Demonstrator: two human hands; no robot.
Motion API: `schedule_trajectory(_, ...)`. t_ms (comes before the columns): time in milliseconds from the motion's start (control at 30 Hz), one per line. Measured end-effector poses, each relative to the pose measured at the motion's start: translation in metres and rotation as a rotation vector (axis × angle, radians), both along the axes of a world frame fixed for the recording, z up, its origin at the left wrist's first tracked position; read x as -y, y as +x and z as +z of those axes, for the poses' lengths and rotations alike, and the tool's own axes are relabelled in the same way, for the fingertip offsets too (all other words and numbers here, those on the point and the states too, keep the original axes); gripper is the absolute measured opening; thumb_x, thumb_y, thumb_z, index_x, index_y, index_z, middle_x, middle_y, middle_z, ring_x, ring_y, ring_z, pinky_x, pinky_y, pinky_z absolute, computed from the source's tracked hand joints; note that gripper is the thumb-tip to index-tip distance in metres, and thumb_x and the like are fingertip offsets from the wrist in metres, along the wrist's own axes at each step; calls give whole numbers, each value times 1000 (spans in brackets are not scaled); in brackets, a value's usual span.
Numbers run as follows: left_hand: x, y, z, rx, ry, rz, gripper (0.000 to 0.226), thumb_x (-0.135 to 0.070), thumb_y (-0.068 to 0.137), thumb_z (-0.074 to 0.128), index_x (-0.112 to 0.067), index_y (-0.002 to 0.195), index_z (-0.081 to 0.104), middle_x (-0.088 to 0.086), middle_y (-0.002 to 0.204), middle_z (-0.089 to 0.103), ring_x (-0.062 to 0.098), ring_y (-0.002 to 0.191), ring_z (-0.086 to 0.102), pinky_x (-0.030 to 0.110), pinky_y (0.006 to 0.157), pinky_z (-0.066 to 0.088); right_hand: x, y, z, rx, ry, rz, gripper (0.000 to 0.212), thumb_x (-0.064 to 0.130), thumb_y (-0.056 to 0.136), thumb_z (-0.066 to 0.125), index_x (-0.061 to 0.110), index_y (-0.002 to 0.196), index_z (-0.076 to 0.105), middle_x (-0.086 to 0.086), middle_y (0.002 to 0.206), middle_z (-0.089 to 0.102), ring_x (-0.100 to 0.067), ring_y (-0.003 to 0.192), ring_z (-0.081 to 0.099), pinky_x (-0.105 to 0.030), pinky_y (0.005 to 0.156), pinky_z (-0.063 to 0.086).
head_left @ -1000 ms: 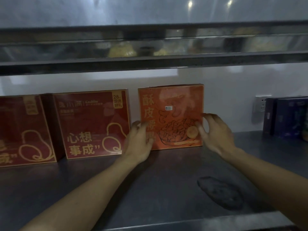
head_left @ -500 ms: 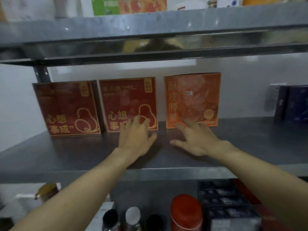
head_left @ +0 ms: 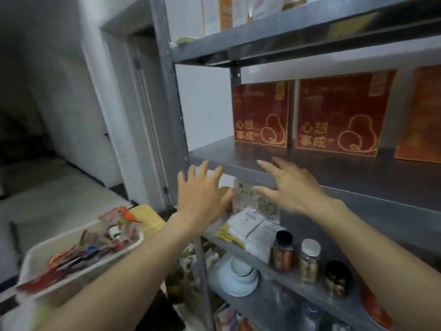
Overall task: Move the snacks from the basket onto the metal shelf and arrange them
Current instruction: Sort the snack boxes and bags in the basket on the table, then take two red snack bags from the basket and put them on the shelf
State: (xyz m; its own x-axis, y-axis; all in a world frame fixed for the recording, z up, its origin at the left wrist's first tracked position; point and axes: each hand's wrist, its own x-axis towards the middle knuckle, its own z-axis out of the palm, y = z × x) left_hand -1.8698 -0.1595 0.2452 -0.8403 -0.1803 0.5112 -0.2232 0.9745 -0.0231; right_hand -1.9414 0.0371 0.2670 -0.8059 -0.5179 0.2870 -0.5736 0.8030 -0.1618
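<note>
Both grips are released and holding nothing, left hand (head_left: 200,192) and right hand (head_left: 288,187) spread at the metal shelf (head_left: 334,173) front edge, red boxes (head_left: 261,113) upright at its back, the basket (head_left: 95,262) of snacks (head_left: 95,243) lower left of it.

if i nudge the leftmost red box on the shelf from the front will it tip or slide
The leftmost red box stands upright on a narrow edge, so a high push would probably tip it. A low push likely slides it, since the metal shelf looks smooth. Its straight edges suggest stiff card.
</note>
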Motion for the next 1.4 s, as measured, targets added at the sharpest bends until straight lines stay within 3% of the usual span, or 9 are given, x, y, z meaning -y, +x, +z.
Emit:
schedule_trajectory(267, 143, 117, -45, -76, 97, 262, 64, -66, 90, 37, -34, 146, 37, 4, 156, 32, 29, 143, 28, 53, 114, 25, 182, 74, -46, 67, -102, 283, 71, 65, 92, 43, 40, 154, 17, -1, 163, 17, -21, 148, 19, -42, 116, 22)
schedule_trajectory(500, 264, 194, -93, -81, 161, 359, 66, -67, 87, 32, -34, 144, 39, 1, 154, 36, 26, 142, 30, 46, 114, 23, 333, 122, -99, 187, -130, 447, 69, 62, 94, 44, 37, 154, 20, 4, 160, 24, -18, 147, 23, -40, 116, 27)
schedule_trajectory(633, 325, 217, -121, -63, 222, 388, 57, -60, 89, 45, -36, 141, 41, 0, 151, 39, 23, 140, 31, 43, 115, 23, 402, 138, -129, 252, -168, 537, 67, 56, 93, 52, 35, 151, 27, 6, 156, 34, -18, 141, 33, -38, 112, 35)
schedule_trajectory(767, 378, 220, -149, -43, 291, 388, 56, -56, 91, 48, -37, 143, 39, -3, 150, 38, 20, 139, 30, 37, 115, 21, 458, 136, -153, 341, -165, 584, 67, 54, 93, 54, 38, 152, 25, 7, 158, 29, -16, 146, 23, -36, 115, 27)
schedule_trajectory(967, 459, 195, -196, -39, 423, 434, 60, -51, 92, 52, -34, 147, 36, -7, 153, 35, 15, 142, 26, 38, 117, 26, 552, 98, -193, 440, -121, 673, 65, 52, 93, 56, 36, 151, 30, 9, 156, 33, -13, 143, 30, -37, 115, 31)
schedule_trajectory(1167, 532, 160, -221, 9, 479, 502, 54, -43, 93, 57, -29, 143, 43, -3, 147, 42, 20, 131, 41, 34, 107, 34, 641, 52, -221, 531, -81, 783, 61, 47, 94, 57, 29, 149, 37, 7, 152, 41, -15, 140, 34, -36, 114, 31)
schedule_trajectory(1333, 582, 141, -245, 82, 569, 578, 60, -45, 91, 58, -28, 145, 41, -1, 149, 41, 22, 132, 41, 38, 108, 37, 703, 25, -243, 579, -2, 809, 65, 67, 88, 45, 36, 145, 39, 11, 149, 43, -17, 136, 42, -45, 110, 38)
schedule_trajectory(1400, 598, 135, -252, 108, 585, 582, 60, -42, 91, 58, -28, 146, 39, 0, 151, 39, 22, 133, 40, 37, 109, 36, 724, 20, -250, 638, 9, 823, 58, 53, 94, 52, 30, 145, 41, 6, 149, 44, -18, 137, 40, -36, 110, 33)
